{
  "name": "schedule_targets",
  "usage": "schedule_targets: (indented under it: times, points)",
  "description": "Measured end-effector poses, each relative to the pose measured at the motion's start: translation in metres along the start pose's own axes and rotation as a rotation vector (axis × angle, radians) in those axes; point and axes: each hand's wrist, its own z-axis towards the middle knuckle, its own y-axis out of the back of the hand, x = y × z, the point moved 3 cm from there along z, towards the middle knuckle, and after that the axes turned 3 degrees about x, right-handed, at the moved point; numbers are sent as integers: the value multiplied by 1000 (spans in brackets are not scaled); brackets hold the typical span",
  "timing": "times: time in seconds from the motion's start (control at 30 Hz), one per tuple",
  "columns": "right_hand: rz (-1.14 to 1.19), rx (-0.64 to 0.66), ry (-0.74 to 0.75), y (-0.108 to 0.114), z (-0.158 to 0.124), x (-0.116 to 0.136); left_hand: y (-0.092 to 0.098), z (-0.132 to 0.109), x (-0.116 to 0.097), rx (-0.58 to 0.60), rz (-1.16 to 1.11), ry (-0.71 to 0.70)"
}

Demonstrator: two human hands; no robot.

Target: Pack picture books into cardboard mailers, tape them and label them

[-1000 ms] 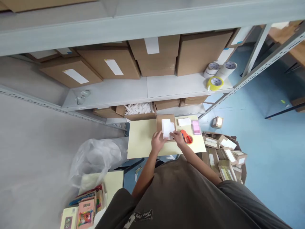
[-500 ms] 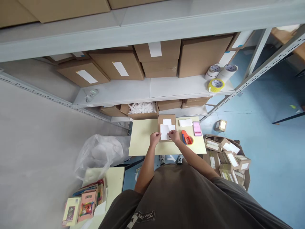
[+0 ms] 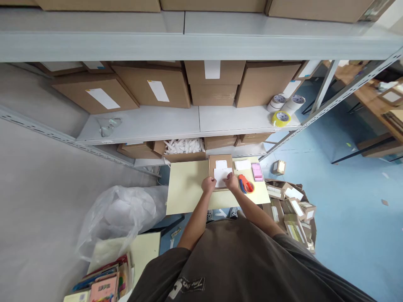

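Note:
A small cardboard box [image 3: 211, 163] lies flat on the pale yellow table, with a white label [image 3: 221, 164] on its top. Over the box's near part is a white sheet of paper [image 3: 220, 178]. My left hand [image 3: 208, 184] pinches the sheet's lower left edge, its fingers closed. At the right edge, my right hand [image 3: 231, 181] grips the same sheet between thumb and fingers. Close to the right hand lies a red and blue tape dispenser [image 3: 244, 183]. Behind it rest a stack of white labels [image 3: 242, 165] and a pink pad-like item [image 3: 257, 172].
The pale yellow table [image 3: 185, 188] stands against a grey shelf [image 3: 151, 126] holding cardboard boxes and tape rolls [image 3: 281, 118]. A big carton of small parcels [image 3: 291, 209] is on the floor at right. Plastic wrap [image 3: 122, 218] and a second table [image 3: 146, 245] are at left.
The sheet, raised and creased before, now lies flatter on the box. My left hand has closed in further on its edge. The head view has shifted, showing more of the right side.

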Motion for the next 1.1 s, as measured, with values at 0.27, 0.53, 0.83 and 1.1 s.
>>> schedule_targets:
  times: [0.27, 0.53, 0.83, 1.1]
  points:
    - [-364, -34, 400, -4, -25, 9, -5, 8, -15, -42, 45, -374]
    - [-484, 16, 539, -33, -87, -25, -22, 7, -5, 44, 104, -634]
    - [-163, -204, 495, -10, -93, -21, 9, 19, 42, 40, -3, -636]
    - [315, 46, 116, -44, -59, -13, 59, 1, 104, -8, -376, -264]
